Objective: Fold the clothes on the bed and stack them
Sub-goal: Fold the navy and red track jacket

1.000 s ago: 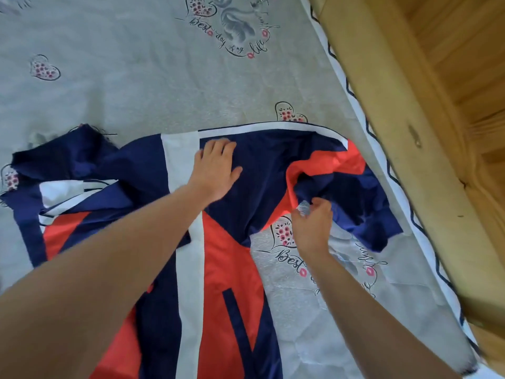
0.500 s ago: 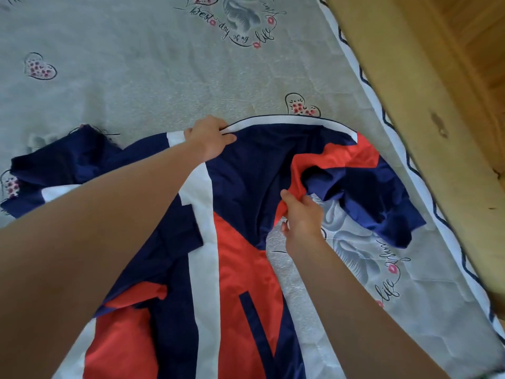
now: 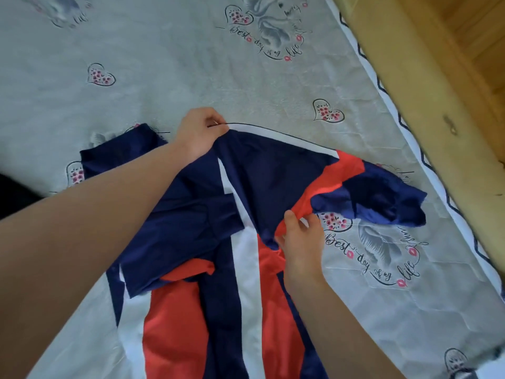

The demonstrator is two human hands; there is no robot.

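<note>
Lay spread on the bed (image 3: 191, 64), the shirt (image 3: 246, 242), long axis running toward the body. Pinched by left hand (image 3: 199, 132) at far white hem, by right hand (image 3: 300, 242) at near edge beside the rumpled sleeve (image 3: 382, 198). Nearer that sleeve: the right.

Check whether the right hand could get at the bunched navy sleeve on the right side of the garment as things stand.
Probably yes. The navy sleeve lies uncovered on the bedsheet, just beyond the right hand, but that hand is pinching the garment and would have to let go.
</note>
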